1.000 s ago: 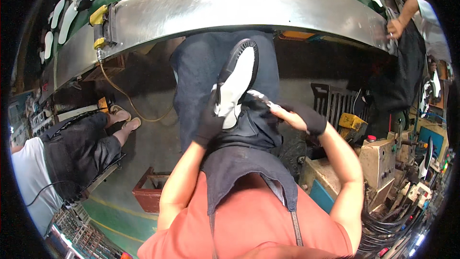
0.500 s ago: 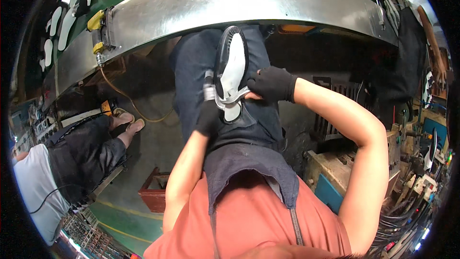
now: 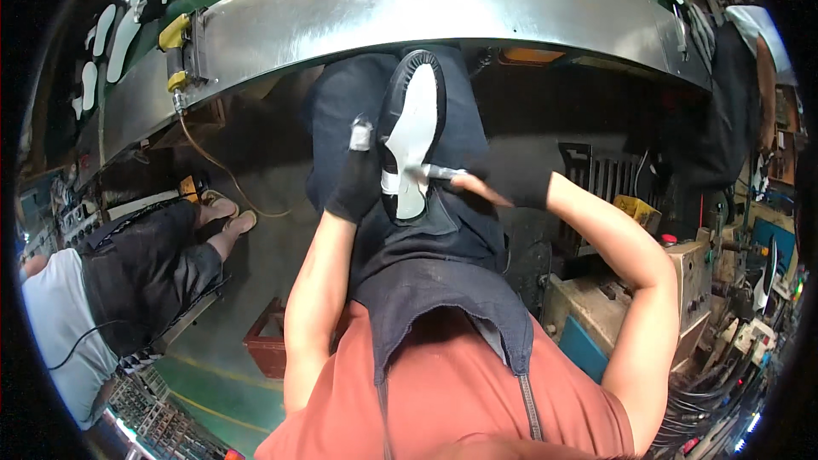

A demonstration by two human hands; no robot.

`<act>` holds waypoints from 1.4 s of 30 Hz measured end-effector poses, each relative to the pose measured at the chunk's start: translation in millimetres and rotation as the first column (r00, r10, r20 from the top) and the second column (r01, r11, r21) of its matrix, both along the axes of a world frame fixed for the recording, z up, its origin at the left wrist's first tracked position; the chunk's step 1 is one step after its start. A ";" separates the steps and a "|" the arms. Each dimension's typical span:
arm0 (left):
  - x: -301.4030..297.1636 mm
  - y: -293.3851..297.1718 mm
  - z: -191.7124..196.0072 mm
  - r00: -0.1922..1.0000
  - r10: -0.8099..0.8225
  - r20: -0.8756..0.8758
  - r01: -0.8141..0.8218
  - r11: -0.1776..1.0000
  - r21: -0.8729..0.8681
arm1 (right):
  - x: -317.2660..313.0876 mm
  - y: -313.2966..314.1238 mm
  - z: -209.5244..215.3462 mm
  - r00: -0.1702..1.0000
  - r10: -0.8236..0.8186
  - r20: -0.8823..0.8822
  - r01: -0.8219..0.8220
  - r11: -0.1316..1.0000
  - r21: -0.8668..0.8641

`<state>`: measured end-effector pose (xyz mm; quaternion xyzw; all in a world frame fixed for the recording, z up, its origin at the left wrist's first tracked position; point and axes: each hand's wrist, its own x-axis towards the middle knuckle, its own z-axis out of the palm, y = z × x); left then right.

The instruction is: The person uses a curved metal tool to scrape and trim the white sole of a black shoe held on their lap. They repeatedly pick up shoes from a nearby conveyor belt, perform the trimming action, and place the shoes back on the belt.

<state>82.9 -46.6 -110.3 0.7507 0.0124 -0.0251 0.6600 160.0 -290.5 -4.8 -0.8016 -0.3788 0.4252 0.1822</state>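
A shoe lies sole side up across my lap, its toe pointing away from me. It has a black upper pulled over a white bottom board. My left hand, in a black glove with pale tape round one fingertip, holds the shoe's left side near the heel; some of its fingers are hidden. From the heel area a short pale strip runs to my right hand, whose fingers close on its end. My right hand wears a black glove with bare fingertips and is smeared by motion. A pale band also crosses the heel's left edge.
Beyond my knees runs a curved-looking metal bench, with a yellow-and-black air tool on its left end. A hose hangs from that tool. Another person sits at the left. A worn machine stands at my right.
My right hand has moved right and slightly down, blurring. The pale strip looped over the heel now shows as a shorter piece. My left hand has shifted slightly left, its taped fingertip away from the shoe.
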 end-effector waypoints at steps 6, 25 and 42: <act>12.4 -27.0 27.2 0.892 -0.105 -0.440 -0.218 0.753 -0.621 | 3.3 5.1 -7.1 0.730 -0.357 -0.583 0.434 0.901 -0.009; 4.9 -27.7 37.7 0.971 -0.237 0.020 0.229 0.954 0.193 | -30.9 24.0 59.9 0.842 0.052 0.537 -0.066 0.998 0.007; 190.9 -53.2 113.2 0.957 -0.155 -0.244 0.018 0.874 -0.486 | -103.3 -10.7 -90.3 0.093 -0.872 -0.480 0.976 0.175 -0.129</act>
